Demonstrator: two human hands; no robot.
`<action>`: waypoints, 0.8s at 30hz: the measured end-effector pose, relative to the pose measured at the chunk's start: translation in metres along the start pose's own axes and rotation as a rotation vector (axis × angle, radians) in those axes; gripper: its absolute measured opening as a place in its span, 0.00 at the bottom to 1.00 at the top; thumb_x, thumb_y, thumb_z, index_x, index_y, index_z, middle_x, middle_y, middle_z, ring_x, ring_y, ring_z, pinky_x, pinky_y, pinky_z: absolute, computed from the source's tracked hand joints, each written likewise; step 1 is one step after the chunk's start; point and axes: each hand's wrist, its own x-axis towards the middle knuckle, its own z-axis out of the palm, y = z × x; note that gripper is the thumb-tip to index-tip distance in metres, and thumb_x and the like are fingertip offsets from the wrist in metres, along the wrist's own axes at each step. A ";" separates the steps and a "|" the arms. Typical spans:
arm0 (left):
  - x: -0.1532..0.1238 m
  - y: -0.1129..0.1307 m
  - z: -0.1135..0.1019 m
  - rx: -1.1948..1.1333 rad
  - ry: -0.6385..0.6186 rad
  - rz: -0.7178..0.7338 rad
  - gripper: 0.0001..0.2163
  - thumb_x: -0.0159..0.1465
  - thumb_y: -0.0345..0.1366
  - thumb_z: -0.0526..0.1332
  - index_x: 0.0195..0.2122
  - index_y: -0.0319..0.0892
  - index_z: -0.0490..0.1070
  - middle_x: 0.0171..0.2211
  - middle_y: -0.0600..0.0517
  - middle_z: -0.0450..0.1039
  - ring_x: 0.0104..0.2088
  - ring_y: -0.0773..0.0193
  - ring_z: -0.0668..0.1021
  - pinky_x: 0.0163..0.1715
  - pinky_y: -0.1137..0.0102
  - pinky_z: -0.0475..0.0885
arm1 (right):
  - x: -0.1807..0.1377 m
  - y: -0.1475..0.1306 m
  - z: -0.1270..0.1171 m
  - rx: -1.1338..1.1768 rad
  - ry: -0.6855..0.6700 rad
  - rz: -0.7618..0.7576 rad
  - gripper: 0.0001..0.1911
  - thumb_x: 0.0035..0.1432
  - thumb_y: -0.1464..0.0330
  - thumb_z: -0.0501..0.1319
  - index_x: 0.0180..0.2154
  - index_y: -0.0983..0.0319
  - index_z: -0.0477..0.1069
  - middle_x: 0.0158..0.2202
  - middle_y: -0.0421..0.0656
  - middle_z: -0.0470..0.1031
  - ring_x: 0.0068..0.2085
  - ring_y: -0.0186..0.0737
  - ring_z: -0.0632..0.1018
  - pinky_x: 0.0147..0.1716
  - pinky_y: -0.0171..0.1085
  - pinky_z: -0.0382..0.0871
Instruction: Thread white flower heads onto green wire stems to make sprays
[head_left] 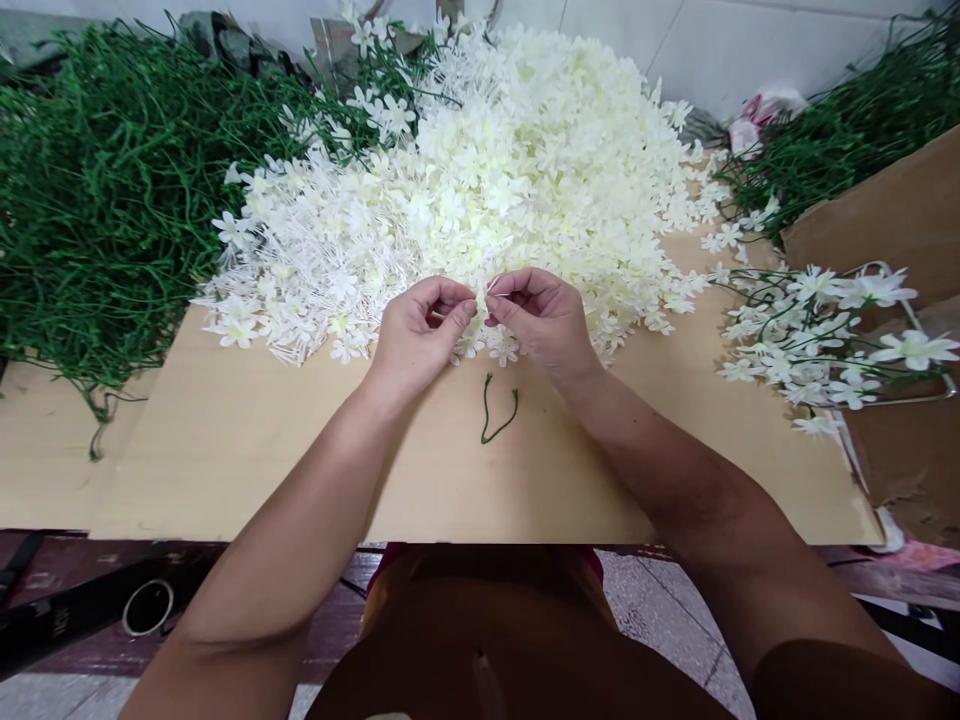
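Observation:
My left hand (421,332) and my right hand (541,318) meet at the near edge of a big heap of white artificial flowers (495,180). Both hands are closed in a pinch, fingertips almost touching, with a small white flower piece (481,297) between them. A thin green forked stem (496,408) lies on the tan board (225,450) just below my hands, touched by neither.
A mass of green wire stems (97,190) covers the left side. At the right lie assembled green sprays with white flowers (817,330), more green stems (847,130) and brown cardboard (892,215). A roll of tape (148,606) sits below the board's front edge.

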 end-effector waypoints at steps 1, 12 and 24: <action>0.000 0.000 0.000 0.005 -0.004 0.007 0.01 0.57 0.29 0.64 0.30 0.40 0.73 0.25 0.55 0.72 0.26 0.69 0.73 0.27 0.75 0.69 | 0.000 0.000 0.001 -0.009 -0.009 -0.010 0.17 0.47 0.59 0.75 0.30 0.61 0.72 0.29 0.36 0.74 0.29 0.28 0.75 0.33 0.33 0.77; 0.001 -0.003 -0.005 0.078 -0.016 0.044 0.04 0.59 0.27 0.60 0.29 0.42 0.68 0.23 0.56 0.67 0.23 0.71 0.69 0.23 0.76 0.64 | 0.000 -0.003 0.001 0.064 -0.128 0.169 0.29 0.39 0.50 0.76 0.34 0.60 0.69 0.25 0.33 0.71 0.25 0.27 0.73 0.26 0.31 0.73; 0.003 -0.011 -0.007 0.042 -0.074 0.091 0.06 0.61 0.29 0.62 0.30 0.43 0.65 0.23 0.56 0.66 0.23 0.70 0.68 0.24 0.75 0.64 | 0.003 -0.013 -0.005 0.089 -0.151 0.178 0.26 0.41 0.51 0.77 0.30 0.61 0.69 0.22 0.32 0.68 0.22 0.24 0.69 0.23 0.30 0.67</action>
